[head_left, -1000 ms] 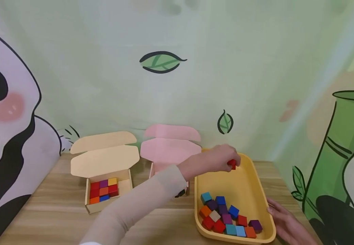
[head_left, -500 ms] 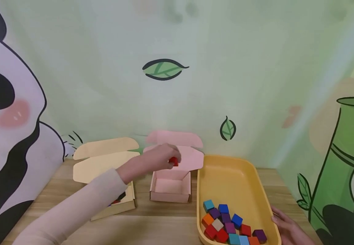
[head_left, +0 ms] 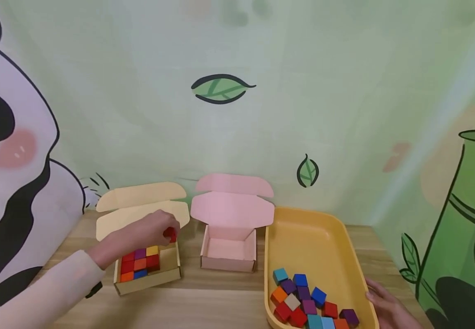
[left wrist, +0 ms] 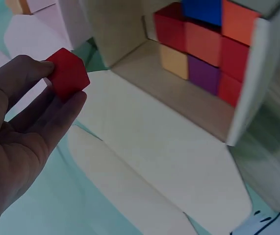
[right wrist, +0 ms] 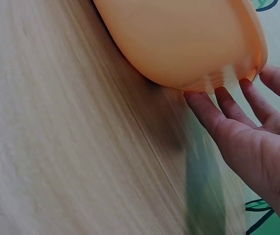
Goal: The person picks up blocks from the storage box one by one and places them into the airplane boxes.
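Note:
My left hand [head_left: 147, 230] pinches a red wooden cube [left wrist: 68, 74] between thumb and fingertips. It hangs over the back right part of a beige cardboard box [head_left: 149, 284], beside the raised lid. Rows of coloured cubes [left wrist: 206, 49] fill the left part of that box, among them red, orange, blue, purple and yellow ones. At the right, the fingertips of my right hand [right wrist: 257, 132] touch the outer side of a yellow tray [head_left: 319, 246], fingers extended and slightly bent. Several loose cubes [head_left: 303, 292] lie in the tray's near end.
Between the beige box and the tray stands a pink cardboard box [head_left: 228, 264] with its lid up and nothing inside. All sit on a wooden table [head_left: 204, 304]. Behind the table hangs a printed cloth [head_left: 262, 128] with a panda and leaves.
My left hand has carried the red cube leftward from above the tray, past the pink box, to the beige box. My right hand stays at the tray's side.

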Demonstrator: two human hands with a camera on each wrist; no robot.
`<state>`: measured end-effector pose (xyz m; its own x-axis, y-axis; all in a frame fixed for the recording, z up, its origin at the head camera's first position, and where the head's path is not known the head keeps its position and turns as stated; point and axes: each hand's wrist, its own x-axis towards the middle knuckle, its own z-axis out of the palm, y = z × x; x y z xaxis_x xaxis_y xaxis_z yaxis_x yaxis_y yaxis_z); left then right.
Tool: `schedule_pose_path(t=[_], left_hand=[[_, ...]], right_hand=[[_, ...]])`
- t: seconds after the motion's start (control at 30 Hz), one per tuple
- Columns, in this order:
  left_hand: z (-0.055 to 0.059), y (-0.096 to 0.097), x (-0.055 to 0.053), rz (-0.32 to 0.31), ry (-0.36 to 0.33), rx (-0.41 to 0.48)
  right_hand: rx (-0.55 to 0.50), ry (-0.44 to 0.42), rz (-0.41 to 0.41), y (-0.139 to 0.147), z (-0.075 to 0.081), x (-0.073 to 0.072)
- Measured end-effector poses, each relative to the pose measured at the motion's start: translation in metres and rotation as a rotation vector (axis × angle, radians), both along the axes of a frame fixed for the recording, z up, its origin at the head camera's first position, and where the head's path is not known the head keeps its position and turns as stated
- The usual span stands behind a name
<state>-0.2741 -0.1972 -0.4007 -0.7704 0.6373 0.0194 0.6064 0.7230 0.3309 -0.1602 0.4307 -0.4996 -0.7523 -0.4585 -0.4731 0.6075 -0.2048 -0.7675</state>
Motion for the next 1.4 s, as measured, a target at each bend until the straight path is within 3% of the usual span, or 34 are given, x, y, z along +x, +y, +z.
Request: schedule_pose_path(t=[0.33,0.57,0.73,1.0,1.2,1.4], left_hand=[[-0.022,-0.014,0.011,-0.032,-0.108,-0.016],[-0.026,-0.017,0.018,-0.051,-0.178,-0.040],[-0.030,-0.019,0.016,-0.068,-0.238,-0.080],[-0.038,-0.025,0.010,-0.119,-0.265,-0.096],[-0.051,-0.030,0.007,-0.226,-0.212,-0.071],[-0.052,-0.028,0.009,-0.199,-0.213,-0.073]], right_hand=[[0.042,0.014,-0.042,-0.003,0.007,0.004],[0.068,0.049,-0.095,-0.010,0.005,0.005],[0.048,0.026,-0.081,-0.006,0.004,0.005],[0.017,0.027,-0.057,-0.006,0.005,0.002],[0.052,0.027,-0.045,-0.007,0.002,0.003],[0.105,0.050,-0.087,-0.008,0.002,0.001]])
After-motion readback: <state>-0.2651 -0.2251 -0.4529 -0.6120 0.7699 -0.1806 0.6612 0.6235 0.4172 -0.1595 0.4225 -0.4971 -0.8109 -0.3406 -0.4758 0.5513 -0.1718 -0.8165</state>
